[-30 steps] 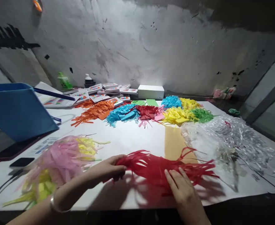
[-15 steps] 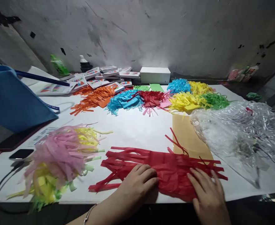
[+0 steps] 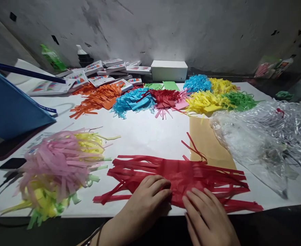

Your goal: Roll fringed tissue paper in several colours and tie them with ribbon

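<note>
A sheet of red tissue paper (image 3: 181,174), cut into fringe strips at both ends, lies spread near the front edge of the table. My left hand (image 3: 150,196) rests at the near side of its uncut middle, fingers curled over the paper and thumb hidden. Flat on the near right part of the middle lies my right hand (image 3: 206,210), its fingers stretched out and slightly apart. Loose red strips (image 3: 195,147) stick up behind the sheet. To the left sits a heap of pink tissue fringe (image 3: 60,160) with yellow fringe (image 3: 41,194) beneath it.
Orange (image 3: 101,97), blue (image 3: 135,100) and yellow fringe bundles (image 3: 206,102) line the back. Behind them are stacked flat boxes (image 3: 96,68) and a white box (image 3: 169,71). A plastic bag (image 3: 250,147) of shiny strands lies right; a blue case (image 3: 14,106) stands left.
My right hand has moved left from the right fringe toward the middle of the red paper. The right strips now lie spread out flatter. My left hand has barely moved.
</note>
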